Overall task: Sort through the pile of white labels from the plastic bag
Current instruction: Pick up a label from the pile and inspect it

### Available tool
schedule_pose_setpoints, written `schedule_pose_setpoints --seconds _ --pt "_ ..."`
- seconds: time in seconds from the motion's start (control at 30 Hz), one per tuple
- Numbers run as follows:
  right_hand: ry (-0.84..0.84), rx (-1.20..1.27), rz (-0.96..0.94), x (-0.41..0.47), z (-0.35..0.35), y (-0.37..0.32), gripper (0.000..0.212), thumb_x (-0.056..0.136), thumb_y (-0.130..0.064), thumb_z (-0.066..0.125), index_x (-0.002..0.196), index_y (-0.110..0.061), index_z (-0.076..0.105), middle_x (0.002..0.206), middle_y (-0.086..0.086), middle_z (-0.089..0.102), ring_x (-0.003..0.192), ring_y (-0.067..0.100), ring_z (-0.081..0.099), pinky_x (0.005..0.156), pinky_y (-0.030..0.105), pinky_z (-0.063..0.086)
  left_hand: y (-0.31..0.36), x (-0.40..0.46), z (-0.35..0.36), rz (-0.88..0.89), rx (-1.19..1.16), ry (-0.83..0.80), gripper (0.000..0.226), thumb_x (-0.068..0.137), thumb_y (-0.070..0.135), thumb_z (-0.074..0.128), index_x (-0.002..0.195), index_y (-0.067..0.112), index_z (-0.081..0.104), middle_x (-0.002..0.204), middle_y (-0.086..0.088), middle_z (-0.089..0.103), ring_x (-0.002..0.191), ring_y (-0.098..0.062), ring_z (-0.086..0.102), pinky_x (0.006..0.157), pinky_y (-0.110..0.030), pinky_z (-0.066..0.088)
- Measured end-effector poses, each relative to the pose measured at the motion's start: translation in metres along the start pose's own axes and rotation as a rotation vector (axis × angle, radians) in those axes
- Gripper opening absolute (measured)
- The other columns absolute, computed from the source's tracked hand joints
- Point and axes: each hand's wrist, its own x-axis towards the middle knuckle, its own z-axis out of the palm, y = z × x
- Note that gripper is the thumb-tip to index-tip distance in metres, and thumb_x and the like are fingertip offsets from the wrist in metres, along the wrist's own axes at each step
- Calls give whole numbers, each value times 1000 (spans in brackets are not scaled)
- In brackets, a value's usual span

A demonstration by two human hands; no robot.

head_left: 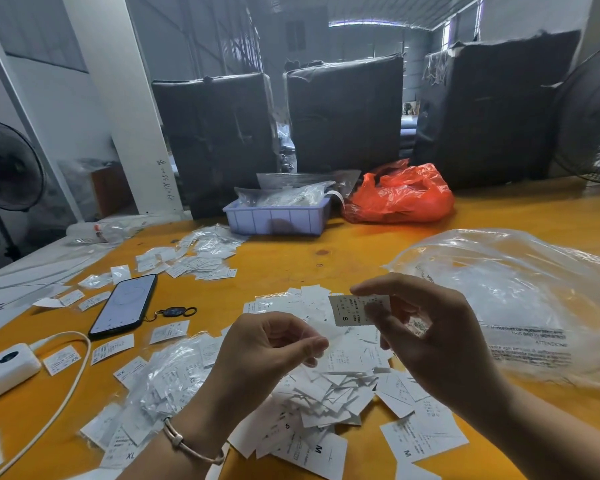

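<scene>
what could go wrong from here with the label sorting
The right hand pinches an S label above the mixed pile; if dropped it may vanish among the M and XL labels. The fan at the table's right edge could scatter loose labels if running.

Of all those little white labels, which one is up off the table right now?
The label marked S, pinched in the fingers of the right hand above the pile of labels. The others all lie on the table.

The pile of labels (329,386) lies on the near table (361,244). The phone (123,306) lies to its left, the plastic bag (520,292) to its right. Far back sits a tray (278,216), maybe holding more bags.
</scene>
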Motion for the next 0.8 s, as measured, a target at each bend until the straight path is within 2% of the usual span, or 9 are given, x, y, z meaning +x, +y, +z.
schedule_pose_setpoints --seconds 0.17,0.33,0.5,0.6,0.67,0.8 --pt "-22 -64 -85 2 1 2 20 82 -4 62 96 -14 73 73 -7 65 54 10 57 51 22 48 1 -1 -2 -26 -41 -18 19 71 28 80 76 10 77 72 -7 75 65 -18 71 63 -19 54" --pt "-66 -58 -136 3 1 6 20 85 -3 60 96 -11 75 78 -4 66 57 6 58 51 17 46 3 -1 -1 -39 -29 -59 20 70 32 79 76 12 77 73 -5 75 66 -18 72 63 -19 54" --pt "-82 -36 -169 2 1 7 21 88 -7 57 98 -11 75 82 -5 67 62 5 60 51 20 49 3 -1 -1 -63 -31 -86 23 71 32 80 77 10 77 73 -6 75 66 -19 72 63 -19 53" --pt "-68 -94 -149 0 3 7 26 82 1 63 102 -13 73 80 -15 64 59 2 57 50 19 48 4 -1 -1 -74 -42 -107 22 71 32 80 77 10 77 73 -7 75 66 -18 71 62 -18 52" --pt "-61 -115 -125 -1 3 7 26 82 -2 65 104 -15 72 78 -22 60 57 3 56 50 22 48 4 -1 -1 -83 -46 -119 21 71 32 80 76 12 77 74 -7 75 66 -18 71 62 -17 51" --pt "-94 -111 -84 -2 3 6 22 80 -10 65 100 -17 70 74 -11 65 53 11 59 48 31 50 6 -1 0 -103 -52 -125 19 72 31 78 77 13 76 76 -6 76 67 -18 72 61 -16 51"
